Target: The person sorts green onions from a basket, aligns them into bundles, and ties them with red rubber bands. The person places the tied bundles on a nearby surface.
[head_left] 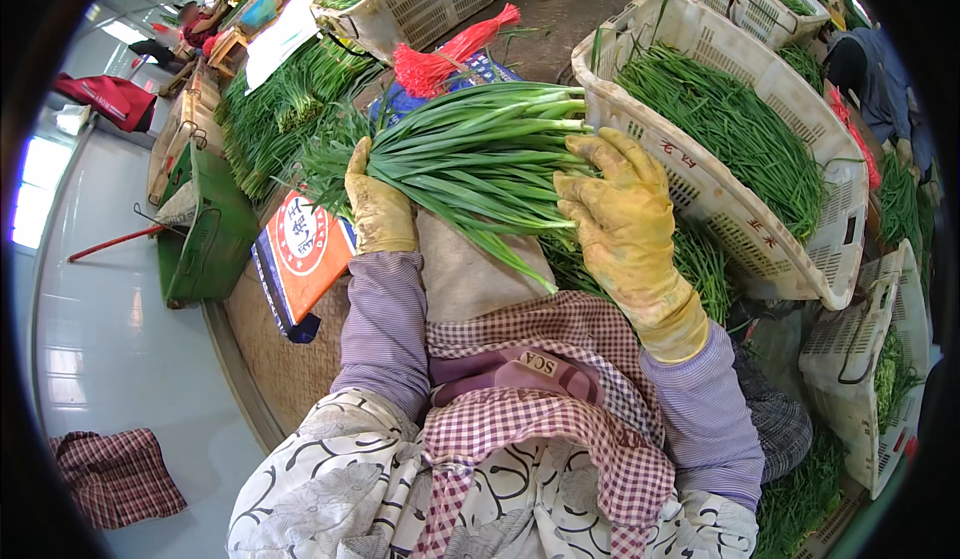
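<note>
My yellow-gloved left hand (382,211) holds a long bunch of thin green, pale-stemmed leaves (470,149) up above my lap (480,284). My yellow-gloved right hand (625,214) is at the stem ends (568,108); I cannot tell if it grips. I think I'm tidying the bunch, so the next move calls for a soft, steady hold.

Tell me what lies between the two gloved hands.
In the head view, a green bunch of leafy stalks spans from the left hand to the right hand.
</note>
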The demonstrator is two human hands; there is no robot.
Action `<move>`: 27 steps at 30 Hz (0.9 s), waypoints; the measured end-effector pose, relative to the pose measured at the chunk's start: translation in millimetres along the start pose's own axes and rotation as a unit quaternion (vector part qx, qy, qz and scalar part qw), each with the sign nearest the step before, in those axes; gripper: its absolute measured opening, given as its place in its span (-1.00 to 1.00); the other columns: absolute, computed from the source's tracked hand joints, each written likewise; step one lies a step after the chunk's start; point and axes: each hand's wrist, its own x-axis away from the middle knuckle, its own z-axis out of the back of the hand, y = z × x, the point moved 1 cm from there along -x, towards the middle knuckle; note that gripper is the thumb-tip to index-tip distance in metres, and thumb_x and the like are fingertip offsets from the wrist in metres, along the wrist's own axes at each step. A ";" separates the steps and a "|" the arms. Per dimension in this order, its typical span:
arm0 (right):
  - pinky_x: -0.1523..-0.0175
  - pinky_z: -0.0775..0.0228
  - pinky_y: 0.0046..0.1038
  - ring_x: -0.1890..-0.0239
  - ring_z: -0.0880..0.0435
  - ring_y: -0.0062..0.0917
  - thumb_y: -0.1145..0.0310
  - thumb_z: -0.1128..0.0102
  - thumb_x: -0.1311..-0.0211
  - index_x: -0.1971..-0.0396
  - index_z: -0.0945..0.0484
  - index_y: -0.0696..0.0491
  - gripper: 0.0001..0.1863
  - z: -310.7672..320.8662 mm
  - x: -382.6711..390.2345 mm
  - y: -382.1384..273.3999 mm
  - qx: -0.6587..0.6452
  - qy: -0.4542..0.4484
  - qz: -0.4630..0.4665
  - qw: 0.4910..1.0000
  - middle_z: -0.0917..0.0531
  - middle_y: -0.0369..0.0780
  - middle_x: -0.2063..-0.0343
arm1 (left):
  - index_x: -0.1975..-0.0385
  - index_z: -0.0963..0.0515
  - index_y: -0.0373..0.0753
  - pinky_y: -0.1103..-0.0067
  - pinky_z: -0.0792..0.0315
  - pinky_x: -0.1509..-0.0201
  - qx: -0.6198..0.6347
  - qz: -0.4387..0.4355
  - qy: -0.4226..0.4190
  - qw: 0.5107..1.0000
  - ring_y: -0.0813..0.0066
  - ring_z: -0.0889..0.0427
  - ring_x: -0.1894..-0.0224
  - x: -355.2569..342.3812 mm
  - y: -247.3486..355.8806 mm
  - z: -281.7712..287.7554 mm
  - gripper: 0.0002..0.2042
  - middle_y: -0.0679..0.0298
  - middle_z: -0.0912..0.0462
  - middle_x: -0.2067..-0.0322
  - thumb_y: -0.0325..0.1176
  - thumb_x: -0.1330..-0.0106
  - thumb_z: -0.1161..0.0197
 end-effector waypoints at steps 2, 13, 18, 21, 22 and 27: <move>-0.25 -0.25 -0.27 -0.14 -0.50 -0.30 0.44 -0.39 0.11 0.38 -0.66 0.01 -0.79 3.2 9.3 9.1 -0.001 -0.010 -0.004 1.000 -0.65 -0.29 0.06 | 0.24 -0.61 -0.33 0.24 -0.55 0.01 0.019 0.020 -0.022 0.999 0.08 -0.66 0.22 -1.6 1.1 -1.0 -0.73 0.06 -0.71 0.24 -0.23 -0.29 -0.17; -0.20 -0.36 -0.27 -0.04 -0.58 -0.20 0.43 -0.34 -0.08 0.27 -0.73 0.06 -0.81 85.1 71.0 63.1 0.029 -0.047 -0.203 0.978 -0.69 -0.10 0.14 | 0.23 -0.61 -0.34 0.22 -0.56 -0.01 0.044 0.041 -0.037 0.998 0.05 -0.67 0.21 -0.7 0.2 -4.8 -0.77 0.04 -0.71 0.24 -0.30 -0.30 -0.15; -0.32 -0.14 -0.20 -0.23 -0.42 -0.16 0.07 -0.36 -0.08 0.35 -0.76 -0.03 -0.70 34.2 12.4 18.4 -0.005 -0.093 -0.086 0.992 -0.64 -0.13 -0.03 | 0.23 -0.59 -0.32 0.20 -0.57 0.01 0.037 0.034 0.006 0.999 0.05 -0.67 0.22 6.2 -1.1 -17.1 -0.77 0.05 -0.70 0.23 -0.29 -0.29 -0.14; -0.29 -0.14 -0.11 -0.24 -0.39 -0.11 0.03 -0.37 -0.04 0.37 -0.77 -0.05 -0.69 0.6 -4.7 9.2 0.012 -0.122 -0.120 0.985 -0.60 -0.08 -0.06 | 0.22 -0.59 -0.32 0.18 -0.57 0.02 0.026 -0.001 0.022 0.999 0.04 -0.66 0.22 11.2 -1.8 -21.8 -0.76 0.05 -0.70 0.24 -0.28 -0.27 -0.16; -0.29 -0.14 -0.09 -0.24 -0.38 -0.11 0.03 -0.38 -0.02 0.38 -0.77 -0.05 -0.70 -7.0 -5.8 9.0 0.021 -0.118 -0.121 0.985 -0.60 -0.07 -0.06 | 0.22 -0.59 -0.32 0.18 -0.57 0.03 0.019 -0.014 0.035 0.999 0.04 -0.66 0.23 12.8 -1.5 -21.8 -0.76 0.05 -0.70 0.24 -0.28 -0.27 -0.17; -0.28 -0.19 -0.15 -0.24 -0.39 -0.14 0.14 -0.44 0.06 0.41 -0.76 -0.06 -0.76 -28.7 0.2 13.7 -0.034 -0.101 -0.183 0.977 -0.59 -0.02 -0.06 | 0.24 -0.59 -0.30 0.17 -0.57 0.06 0.040 0.019 -0.014 0.999 0.03 -0.67 0.26 11.1 5.4 -22.5 -0.76 0.06 -0.70 0.25 -0.26 -0.25 -0.20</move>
